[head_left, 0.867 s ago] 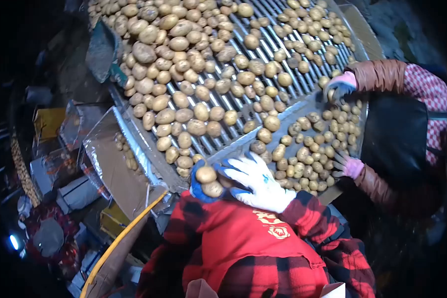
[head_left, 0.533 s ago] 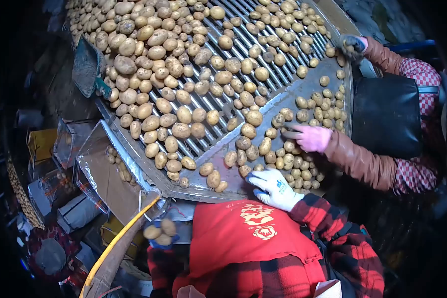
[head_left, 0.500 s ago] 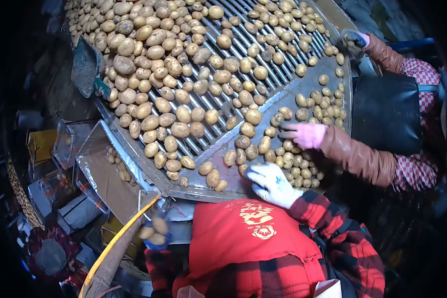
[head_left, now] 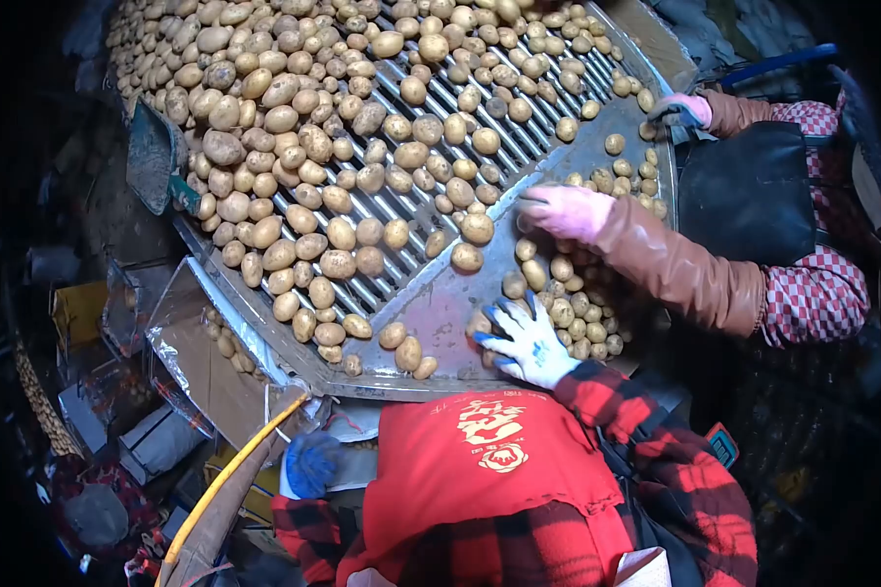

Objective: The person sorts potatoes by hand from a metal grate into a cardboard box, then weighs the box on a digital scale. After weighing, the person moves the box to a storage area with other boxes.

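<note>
My right hand [head_left: 529, 342], in a white glove with blue-coated fingertips, rests on the metal sorting table [head_left: 450, 323] with its fingers spread. A potato [head_left: 479, 324] lies at its fingertips, partly covered. Just beyond the hand and to its right is a pile of potatoes [head_left: 582, 315]. Off the table's front left corner is my left hand [head_left: 310, 466], its blue glove coating facing up. It is somewhat blurred, but looks open, with no potato visible in it. Beneath it is a pale surface, perhaps a box.
A slatted grate [head_left: 401, 205] carries many potatoes. At the right a co-worker's pink-gloved hand [head_left: 568, 210] reaches over the pile; their other hand [head_left: 680, 111] is at the table's far edge. A plastic-lined cardboard box [head_left: 201, 338] and a yellow-edged post [head_left: 225, 479] stand at the left.
The potatoes in my left hand are gone from it. My right hand has spread its fingers over the table, and several potatoes near it have moved. The co-worker's near hand has moved farther up the table.
</note>
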{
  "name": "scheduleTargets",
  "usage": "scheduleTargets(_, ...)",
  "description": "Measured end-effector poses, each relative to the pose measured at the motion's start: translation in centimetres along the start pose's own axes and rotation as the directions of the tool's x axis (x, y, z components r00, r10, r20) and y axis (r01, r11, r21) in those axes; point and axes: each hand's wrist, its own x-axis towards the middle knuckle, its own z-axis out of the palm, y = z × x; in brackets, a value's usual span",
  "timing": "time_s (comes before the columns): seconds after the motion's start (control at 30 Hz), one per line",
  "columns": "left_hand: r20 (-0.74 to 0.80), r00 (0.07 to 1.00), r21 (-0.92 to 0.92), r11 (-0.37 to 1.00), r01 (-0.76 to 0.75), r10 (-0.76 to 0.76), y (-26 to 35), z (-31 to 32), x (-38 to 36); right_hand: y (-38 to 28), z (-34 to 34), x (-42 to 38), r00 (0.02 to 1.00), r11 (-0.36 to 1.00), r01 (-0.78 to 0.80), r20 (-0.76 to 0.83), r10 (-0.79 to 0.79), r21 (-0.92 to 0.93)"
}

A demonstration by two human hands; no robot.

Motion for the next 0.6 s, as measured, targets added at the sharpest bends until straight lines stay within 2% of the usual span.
scheduleTargets(0.03,0.024,0.997,-0.028,0.997,0.077,-0.077,-0.4,1.5,1.1,-0.1,-0.9,-0.6,1.000,1.000,-0.011,0.006,0.011,-0.002)
scheduleTargets(0.07,0.071,0.972,-0.080,0.970,0.230,-0.225,-0.8,3.1,2.4,-0.1,-1.2,-0.5,0.999,0.999,-0.047,-0.009,0.047,0.023)
scheduleTargets(0.1,0.070,0.971,-0.081,0.969,0.232,-0.227,-1.1,5.2,3.7,0.0,-1.7,0.2,0.999,0.999,-0.048,-0.008,0.048,0.024)
scheduleTargets(0.13,0.067,0.976,0.234,0.954,0.188,-0.209,-1.3,7.5,5.4,0.3,-2.4,1.9,0.993,0.999,-0.029,-0.115,0.030,0.016)
scheduleTargets(0.17,0.069,0.979,0.529,0.839,0.125,-0.190,-1.3,9.9,7.0,0.6,-3.1,4.0,0.974,1.000,-0.010,-0.225,0.012,0.007)
scheduleTargets(0.2,0.070,0.979,0.538,0.834,0.123,-0.189,-1.2,12.6,8.6,1.1,-3.6,7.0,0.955,0.995,-0.102,-0.276,0.104,0.023)
scheduleTargets(0.23,0.089,0.975,0.422,0.894,0.149,-0.205,-1.2,15.3,10.4,1.3,-3.8,10.0,0.925,0.980,-0.193,-0.326,0.196,0.042)
scheduleTargets(0.27,0.109,0.969,0.298,0.937,0.181,-0.222,-1.4,17.4,11.6,0.9,-3.6,12.0,0.912,0.953,-0.299,-0.275,0.303,0.056)
scheduleTargets(0.3,0.110,0.966,0.309,0.932,0.190,-0.233,-1.7,18.6,12.3,0.4,-2.8,13.5,0.883,0.910,-0.409,-0.221,0.413,0.069)
scheduleTargets(0.33,0.099,0.985,0.475,0.876,0.079,-0.142,-2.1,19.6,13.3,-0.6,0.4,13.3,0.903,0.930,-0.363,-0.222,0.368,0.067)
scheduleTargets(0.37,0.099,0.994,0.625,0.780,-0.026,-0.046,-2.0,20.7,13.9,-1.8,1.7,12.5,0.939,0.947,-0.318,-0.128,0.320,0.036)
scheduleTargets(0.4,0.079,0.996,0.684,0.729,-0.021,-0.045,-1.5,21.8,14.0,-2.4,2.4,11.5,0.949,0.956,-0.293,-0.116,0.293,0.015)
scheduleTargets(0.43,0.064,0.996,0.689,0.725,-0.002,-0.058,-1.5,22.4,14.6,-2.6,2.8,10.2,0.960,0.964,-0.267,-0.092,0.265,-0.006)
scheduleTargets(0.47,0.052,0.997,0.698,0.716,0.004,-0.057,-1.7,23.0,15.1,-2.2,2.8,8.4,0.959,0.959,-0.279,-0.037,0.281,0.056)
scheduleTargets(0.5,0.052,0.997,0.712,0.702,0.001,-0.055,-1.9,23.5,15.7,-1.5,2.4,6.3,0.962,0.963,-0.262,-0.064,0.266,0.063)
scheduleTargets(0.53,-0.015,0.993,0.599,0.794,0.105,-0.120,-2.5,24.1,16.5,-0.6,2.2,4.1,0.963,0.965,-0.260,-0.069,0.261,0.021)
scheduleTargets(0.6,0.010,0.981,0.613,0.776,0.148,-0.195,-4.1,24.0,18.8,1.3,1.6,-0.3,0.952,0.956,-0.290,-0.109,0.285,-0.037)
